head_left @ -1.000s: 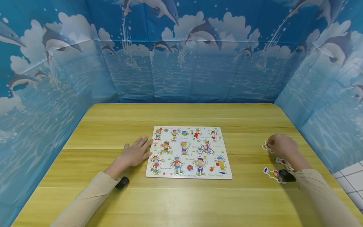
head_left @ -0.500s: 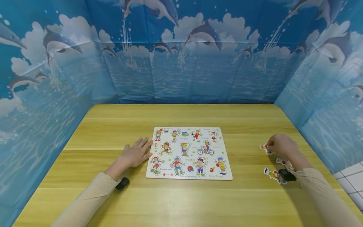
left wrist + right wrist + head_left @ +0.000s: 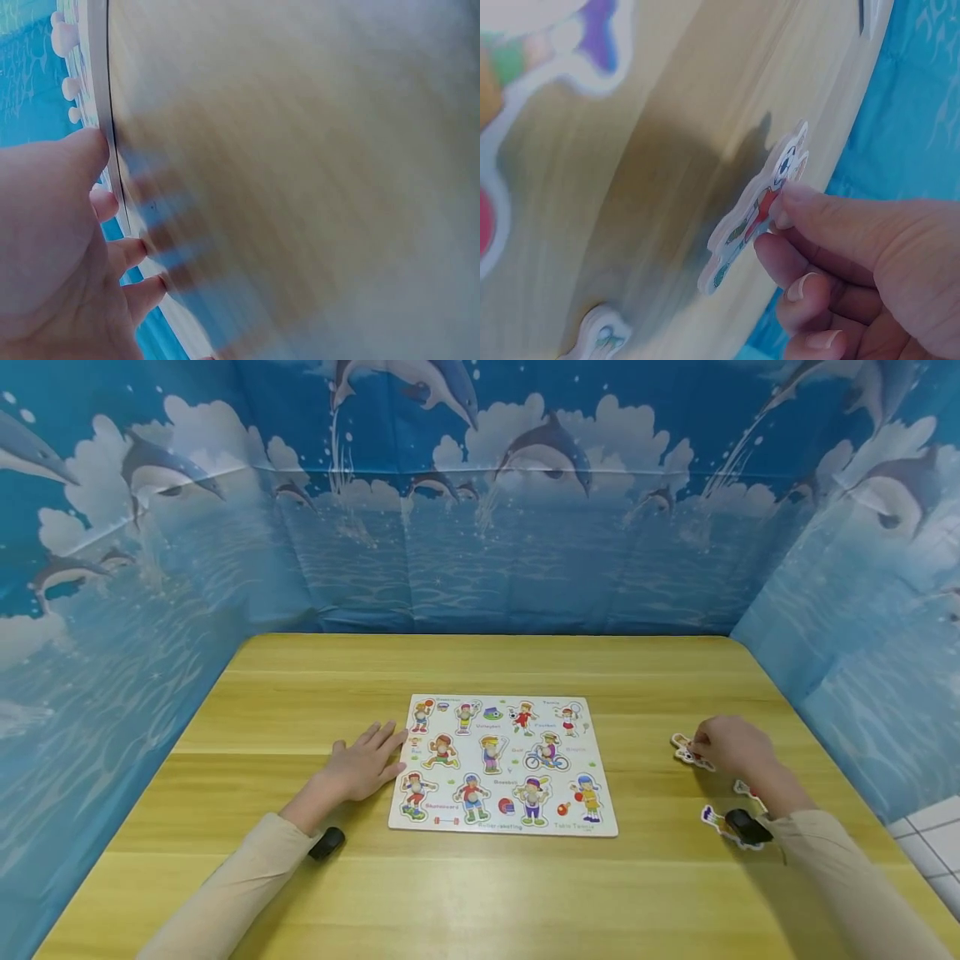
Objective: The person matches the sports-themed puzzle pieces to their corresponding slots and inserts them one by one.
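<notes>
My left hand [image 3: 358, 768] lies flat at the left edge of the white puzzle board [image 3: 600, 825]. In the left wrist view its thumb and fingertips touch the board's rim. Printed sports figures with knobs cover the board. On the right, my right hand [image 3: 731, 750] pinches a puzzle piece [image 3: 739, 225] between thumb and fingers. That piece is a cut-out footballer in red with a ball, tilted just off the table in the right wrist view. Beneath the right forearm lie two other pieces: one [image 3: 712, 819] nearer me and one [image 3: 742, 788] partly hidden by the wrist.
The wooden table [image 3: 510, 893] carries everything. Blue dolphin-print cloth [image 3: 480, 568] hangs behind it and along both sides. A black wrist camera [image 3: 327, 843] sits on the left wrist, another [image 3: 748, 827] on the right. White floor tiles [image 3: 937, 843] show at the right.
My right hand has moved a little left, carrying the footballer piece with it. The left hand stays by the board. The head view has shifted slightly.
</notes>
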The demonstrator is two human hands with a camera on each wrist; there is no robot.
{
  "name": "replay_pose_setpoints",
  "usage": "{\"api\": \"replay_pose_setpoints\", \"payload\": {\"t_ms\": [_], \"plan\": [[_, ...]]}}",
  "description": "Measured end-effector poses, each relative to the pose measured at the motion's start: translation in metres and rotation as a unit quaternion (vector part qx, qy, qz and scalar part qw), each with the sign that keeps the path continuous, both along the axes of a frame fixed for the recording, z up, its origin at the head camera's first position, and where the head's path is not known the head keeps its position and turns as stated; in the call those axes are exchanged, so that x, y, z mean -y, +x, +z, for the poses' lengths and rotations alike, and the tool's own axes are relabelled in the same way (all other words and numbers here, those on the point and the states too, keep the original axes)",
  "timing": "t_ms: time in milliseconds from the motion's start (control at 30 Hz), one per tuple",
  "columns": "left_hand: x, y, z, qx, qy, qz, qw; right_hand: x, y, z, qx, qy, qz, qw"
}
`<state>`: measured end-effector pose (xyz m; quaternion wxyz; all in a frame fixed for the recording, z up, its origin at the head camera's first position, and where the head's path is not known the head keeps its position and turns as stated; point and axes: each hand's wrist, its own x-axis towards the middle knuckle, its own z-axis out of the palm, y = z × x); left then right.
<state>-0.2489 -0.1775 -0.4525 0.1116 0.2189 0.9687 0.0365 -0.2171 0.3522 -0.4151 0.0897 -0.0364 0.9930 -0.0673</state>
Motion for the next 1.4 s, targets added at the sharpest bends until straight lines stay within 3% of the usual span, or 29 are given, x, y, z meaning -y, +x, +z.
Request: {"api": "replay_pose_setpoints", "payload": {"t_ms": [300,733,1033,1400], "plan": [[-0.001,0.0,0.001,0.007,-0.001,0.001,1.0,0.023,0.002,0.004,-0.033,0.01,0.025,0.999],[-0.001,-0.001,-0.001,0.003,-0.006,0.001,1.0,0.058,-0.008,0.005,-0.051,0.018,0.032,0.998],[-0.002,0.0,-0.001,0.004,-0.002,0.0,1.0,0.085,-0.015,0.005,-0.109,0.012,0.052,0.993],[-0.002,0.0,0.0,0.003,-0.006,0.0,1.0,0.119,-0.022,0.007,-0.111,0.023,0.054,0.992]]}}
